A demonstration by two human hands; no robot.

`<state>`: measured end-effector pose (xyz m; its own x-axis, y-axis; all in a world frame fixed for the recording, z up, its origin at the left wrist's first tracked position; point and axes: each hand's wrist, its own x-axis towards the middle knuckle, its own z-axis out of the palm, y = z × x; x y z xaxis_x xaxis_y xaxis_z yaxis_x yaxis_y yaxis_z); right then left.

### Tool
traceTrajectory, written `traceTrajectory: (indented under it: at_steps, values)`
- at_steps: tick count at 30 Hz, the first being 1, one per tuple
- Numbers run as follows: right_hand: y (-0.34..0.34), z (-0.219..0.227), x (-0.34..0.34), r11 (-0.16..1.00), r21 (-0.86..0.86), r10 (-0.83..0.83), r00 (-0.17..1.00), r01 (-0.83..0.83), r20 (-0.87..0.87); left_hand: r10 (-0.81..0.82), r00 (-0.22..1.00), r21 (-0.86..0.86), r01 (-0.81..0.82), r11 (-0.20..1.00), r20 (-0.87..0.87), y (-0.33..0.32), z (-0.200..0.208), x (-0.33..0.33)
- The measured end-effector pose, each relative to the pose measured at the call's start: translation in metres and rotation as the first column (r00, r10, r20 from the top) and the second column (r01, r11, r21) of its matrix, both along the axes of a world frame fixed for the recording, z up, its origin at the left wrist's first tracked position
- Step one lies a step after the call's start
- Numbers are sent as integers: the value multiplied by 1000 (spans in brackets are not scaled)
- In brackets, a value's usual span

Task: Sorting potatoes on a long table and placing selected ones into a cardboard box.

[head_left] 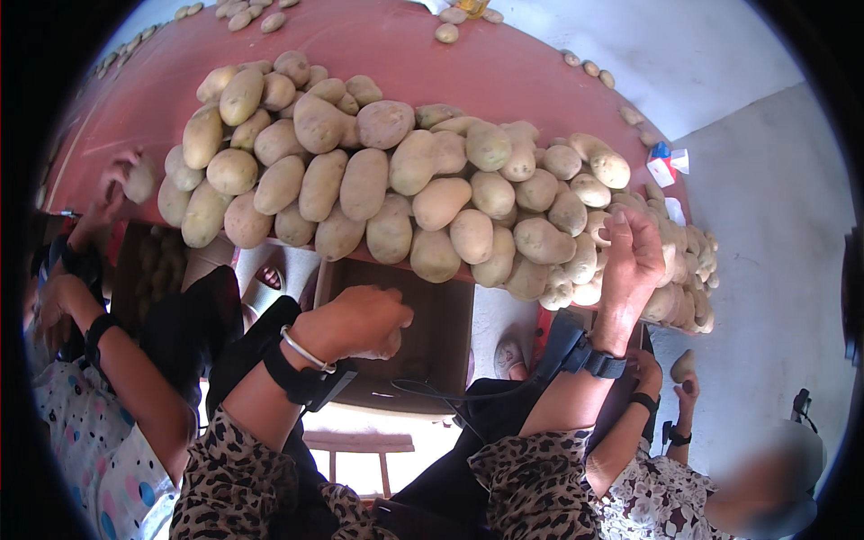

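Observation:
A big heap of pale brown potatoes [387,171] lies on a red table [450,63]. My left hand [360,322] hovers below the table's front edge, over an open cardboard box [441,333]. Its fingers are curled downward, and I cannot see whether anything is in them. My right hand [630,256] is raised against the right end of the heap, its fingertips touching a potato [601,227] there without closing around it. Both wrists carry black straps, and the left also wears a silver bangle.
At the left a person in a dotted garment holds a potato [139,180] above a second box [153,265] of potatoes. At the lower right another person in a floral top holds a potato [684,364]. Loose potatoes [447,31] lie at the table's far edge. A small carton [666,164] lies at the right.

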<state>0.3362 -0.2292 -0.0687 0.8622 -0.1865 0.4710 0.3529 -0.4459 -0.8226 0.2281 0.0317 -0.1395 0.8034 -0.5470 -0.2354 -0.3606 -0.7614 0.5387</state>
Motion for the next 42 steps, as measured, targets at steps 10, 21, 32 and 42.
traceTrajectory:
  at_steps: [10,21,32,42]
  values:
    - [-9,-5,1,940,-293,-173,984,178,43,42,999,-80,-41,996,8,-3,9,5]
    - [14,-5,-13,700,-656,262,956,-282,-132,73,996,-220,-59,974,57,-7,10,7]
    - [15,-13,-13,622,-744,239,964,-244,-117,122,991,-360,-94,928,55,-17,17,11]
    - [28,21,-32,866,-128,417,841,-483,-346,183,947,-636,-315,705,-265,-22,24,14]
